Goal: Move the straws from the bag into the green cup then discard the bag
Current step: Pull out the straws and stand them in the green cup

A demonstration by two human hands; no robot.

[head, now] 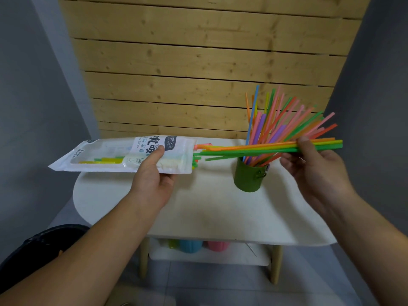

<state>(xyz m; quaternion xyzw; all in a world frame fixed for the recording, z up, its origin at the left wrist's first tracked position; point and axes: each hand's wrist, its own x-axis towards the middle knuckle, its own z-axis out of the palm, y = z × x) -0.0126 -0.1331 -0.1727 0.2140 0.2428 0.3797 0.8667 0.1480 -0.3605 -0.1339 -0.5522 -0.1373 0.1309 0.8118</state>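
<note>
Left hand, at 9 o'clock of the table, grips the white bag: thumb pressed on the printed face, fingers curled underneath. The bag lies near level, with its open mouth pointing to 3 o'clock. A few yellow and green straws show through its clear window, and short green ends poke from the mouth. Right hand, at 3 o'clock, pinches a bundle of orange, yellow and green straws between thumb and curled fingers. The bundle runs level from the bag mouth to the hand, crossing above the green cup. The cup stands upright on the table's 2 o'clock part, holding a fan of mixed straws leaning toward 1 o'clock. Blue and pink cups sit on the lower shelf. A wooden slat wall stands at 12 o'clock.
</note>
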